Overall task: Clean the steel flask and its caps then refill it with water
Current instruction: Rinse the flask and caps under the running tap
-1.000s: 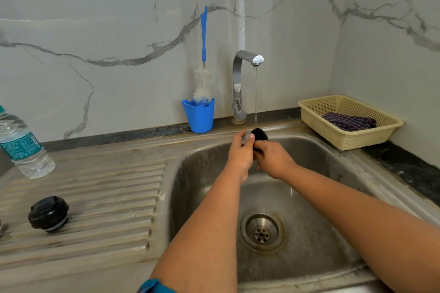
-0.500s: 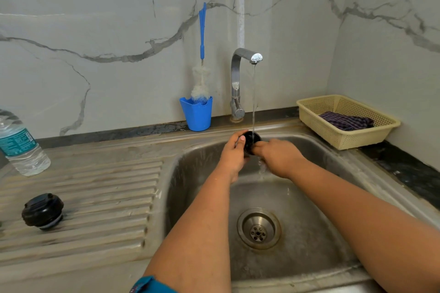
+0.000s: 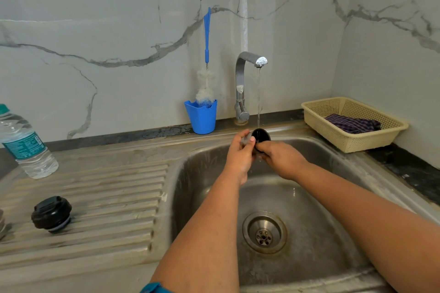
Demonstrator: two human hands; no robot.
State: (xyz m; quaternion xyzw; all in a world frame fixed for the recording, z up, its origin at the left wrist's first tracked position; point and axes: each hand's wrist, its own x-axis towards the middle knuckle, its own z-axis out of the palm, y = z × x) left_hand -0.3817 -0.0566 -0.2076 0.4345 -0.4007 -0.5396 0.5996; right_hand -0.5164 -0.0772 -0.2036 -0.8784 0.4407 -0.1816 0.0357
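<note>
Black plastic, round and small: a cap [image 3: 261, 135] sits under the running stream from the tap [image 3: 247, 78], held over the sink [image 3: 333, 173]. The right hand [image 3: 282, 158] grips it from below, fingers curled round its lower edge. The left hand [image 3: 240, 153] meets it from the side, thumb and fingers pinched against the rim, though motion blur hides the exact fingertip contact. Water falls straight onto the cap's face.

A second, larger stopper [image 3: 51, 213] stands on the ribbed drainboard [image 3: 107, 197], well apart from the hands; whether it has been washed cannot be told. At the far left edge a sliver of grey metal may be the flask, but too little shows to be sure. A bottle [image 3: 26, 145] of water stands at the back of the drainboard. The brush [image 3: 206, 59] rests upright in its blue cup [image 3: 201, 116] beside the tap, out of use.

By my reading the job is early to midway: one cap is being rinsed, while the flask's cleaning and the refill look undone.
</note>
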